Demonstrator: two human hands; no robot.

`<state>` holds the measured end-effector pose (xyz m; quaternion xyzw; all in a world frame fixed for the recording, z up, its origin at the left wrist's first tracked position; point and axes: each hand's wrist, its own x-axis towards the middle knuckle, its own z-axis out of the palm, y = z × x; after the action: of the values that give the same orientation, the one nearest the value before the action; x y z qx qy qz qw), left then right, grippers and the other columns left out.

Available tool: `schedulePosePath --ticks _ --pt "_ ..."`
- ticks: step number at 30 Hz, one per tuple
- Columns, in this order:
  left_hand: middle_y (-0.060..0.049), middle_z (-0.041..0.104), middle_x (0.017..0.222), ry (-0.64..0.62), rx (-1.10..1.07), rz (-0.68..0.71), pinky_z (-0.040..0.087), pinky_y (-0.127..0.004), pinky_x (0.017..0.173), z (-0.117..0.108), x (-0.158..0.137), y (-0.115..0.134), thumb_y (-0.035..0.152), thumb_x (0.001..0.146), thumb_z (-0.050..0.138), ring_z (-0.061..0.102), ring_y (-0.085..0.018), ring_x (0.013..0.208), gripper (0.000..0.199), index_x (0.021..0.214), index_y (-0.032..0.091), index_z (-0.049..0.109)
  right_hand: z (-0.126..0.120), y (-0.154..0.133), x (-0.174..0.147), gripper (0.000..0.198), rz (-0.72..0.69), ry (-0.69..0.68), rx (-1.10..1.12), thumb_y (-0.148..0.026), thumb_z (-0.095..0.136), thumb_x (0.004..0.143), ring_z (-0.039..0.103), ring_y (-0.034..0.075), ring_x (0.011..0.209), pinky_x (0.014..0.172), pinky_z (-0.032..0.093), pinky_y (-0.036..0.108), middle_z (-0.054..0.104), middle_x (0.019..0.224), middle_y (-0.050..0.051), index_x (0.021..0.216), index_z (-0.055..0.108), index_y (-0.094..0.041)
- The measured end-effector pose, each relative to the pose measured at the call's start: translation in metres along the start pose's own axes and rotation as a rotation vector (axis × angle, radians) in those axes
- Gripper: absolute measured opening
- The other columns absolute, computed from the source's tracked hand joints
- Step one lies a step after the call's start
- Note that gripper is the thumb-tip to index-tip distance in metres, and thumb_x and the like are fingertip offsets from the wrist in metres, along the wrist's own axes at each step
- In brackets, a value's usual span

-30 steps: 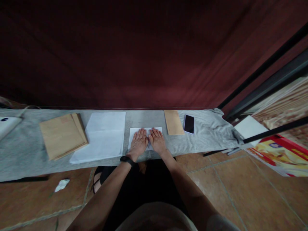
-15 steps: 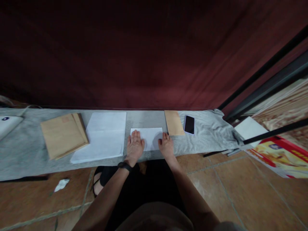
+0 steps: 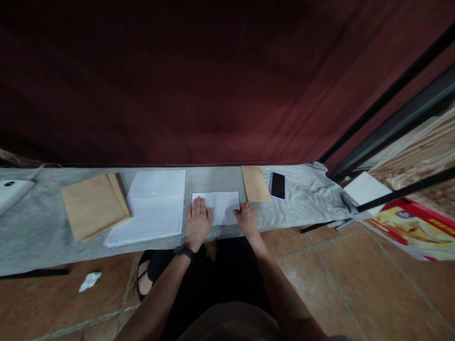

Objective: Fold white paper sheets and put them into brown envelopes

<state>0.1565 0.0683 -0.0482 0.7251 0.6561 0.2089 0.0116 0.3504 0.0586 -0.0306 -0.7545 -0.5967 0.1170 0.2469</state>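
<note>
A small folded sheet of white paper (image 3: 224, 208) lies in front of me on the cloth-covered table, with a crease running down near its middle. Spread over its left part is my left hand (image 3: 199, 221), palm down, fingers stretched out. My right hand (image 3: 246, 219) is at the paper's right edge, fingers curled under and thumb on the edge, so it pinches that side. Just beyond the right hand lies a single brown envelope (image 3: 256, 183). Left of my left hand rests a stack of larger white sheets (image 3: 156, 203), creased across.
Brown envelopes (image 3: 94, 206) are piled at the left, overlapping the white sheets. A phone (image 3: 277, 185) lies right of the single envelope. A white device (image 3: 14, 192) with a cable is at the far left. Dark metal bars and a red-yellow box (image 3: 417, 229) stand right.
My right hand's fingers have curled in at the paper's right edge. A crease now shows in the paper's middle. My left hand stays flat on it.
</note>
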Motion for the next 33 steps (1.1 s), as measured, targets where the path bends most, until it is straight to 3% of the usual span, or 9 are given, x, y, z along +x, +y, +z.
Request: schedulePosePath --ticks 3,7,11,14,20,22,26,30,33 --pt "-0.024 0.041 0.155 -0.003 -0.023 0.023 0.024 -0.053 0.122 -0.004 -0.001 0.000 0.040 0.101 0.028 0.031 -0.031 0.149 0.063 0.149 0.000 0.039 -0.003 0.001 0.004 0.008 0.004 -0.018 0.117 -0.025 0.062 0.088 0.069 0.024 0.078 0.068 0.050 0.030 0.072 0.081 0.009 0.086 0.063 -0.017" --pt "-0.024 0.036 0.158 0.060 -0.139 0.042 0.025 -0.053 0.122 -0.013 -0.002 -0.002 0.040 0.102 0.026 0.026 -0.031 0.151 0.063 0.151 0.001 0.032 -0.018 -0.006 0.016 0.017 -0.042 -0.004 0.220 -0.030 0.052 0.094 0.065 0.018 0.069 0.063 0.048 0.025 0.068 0.072 0.000 0.086 0.063 -0.020" --pt "-0.020 0.026 0.163 0.147 -0.326 0.024 0.025 -0.050 0.123 -0.024 -0.006 -0.004 0.041 0.103 0.027 0.021 -0.027 0.153 0.063 0.156 0.007 0.024 -0.048 -0.023 0.024 0.029 -0.155 0.159 0.426 -0.037 0.041 0.101 0.066 0.018 0.080 0.072 0.051 0.026 0.070 0.085 0.003 0.104 0.063 -0.019" --pt "-0.017 0.024 0.165 0.198 -0.448 -0.031 0.022 -0.048 0.125 -0.029 -0.013 -0.007 0.041 0.103 0.028 0.019 -0.025 0.153 0.062 0.158 0.013 0.019 -0.068 -0.036 0.021 0.030 -0.343 0.210 0.375 -0.033 0.038 0.104 0.065 0.021 0.099 0.088 0.051 0.032 0.071 0.102 0.007 0.114 0.063 -0.020" --pt "-0.012 0.032 0.162 0.337 -0.581 -0.162 0.026 -0.043 0.124 -0.038 -0.028 -0.014 0.040 0.105 0.023 0.029 -0.020 0.150 0.054 0.155 0.021 0.028 -0.057 -0.032 -0.006 0.028 -0.743 -0.071 0.076 -0.015 0.047 0.100 0.061 0.021 0.113 0.104 0.046 0.038 0.070 0.118 0.005 0.117 0.067 -0.025" --pt "-0.011 0.043 0.156 0.291 -0.619 -0.138 0.031 -0.043 0.122 -0.043 -0.029 -0.015 0.041 0.105 0.024 0.038 -0.021 0.145 0.051 0.148 0.021 0.042 -0.045 -0.024 -0.017 0.025 -0.776 -0.117 0.055 -0.016 0.050 0.100 0.062 0.021 0.112 0.105 0.046 0.038 0.071 0.116 0.005 0.114 0.068 -0.025" --pt "-0.010 0.061 0.139 0.005 -0.714 0.011 0.040 -0.044 0.117 -0.054 -0.034 -0.017 0.042 0.104 0.027 0.053 -0.021 0.133 0.049 0.132 0.020 0.060 -0.028 -0.008 -0.035 0.019 -0.738 -0.173 0.072 -0.021 0.052 0.101 0.066 0.020 0.106 0.100 0.049 0.035 0.073 0.109 0.004 0.109 0.069 -0.024" --pt "-0.009 0.058 0.144 -0.217 -0.584 0.266 0.040 -0.047 0.116 -0.061 -0.049 -0.022 0.045 0.098 0.046 0.051 -0.024 0.136 0.045 0.136 0.025 0.059 -0.027 0.003 -0.045 0.019 -0.737 -0.275 0.111 -0.024 0.054 0.101 0.068 0.017 0.103 0.095 0.051 0.029 0.074 0.110 0.002 0.110 0.070 -0.026" --pt "-0.008 0.057 0.146 -0.233 -0.422 0.365 0.041 -0.049 0.116 -0.058 -0.059 -0.028 0.040 0.092 0.057 0.050 -0.026 0.137 0.048 0.138 0.026 0.057 -0.029 0.006 -0.049 0.019 -0.737 -0.306 0.128 -0.025 0.055 0.101 0.069 0.016 0.102 0.094 0.051 0.028 0.075 0.109 0.001 0.109 0.071 -0.028"
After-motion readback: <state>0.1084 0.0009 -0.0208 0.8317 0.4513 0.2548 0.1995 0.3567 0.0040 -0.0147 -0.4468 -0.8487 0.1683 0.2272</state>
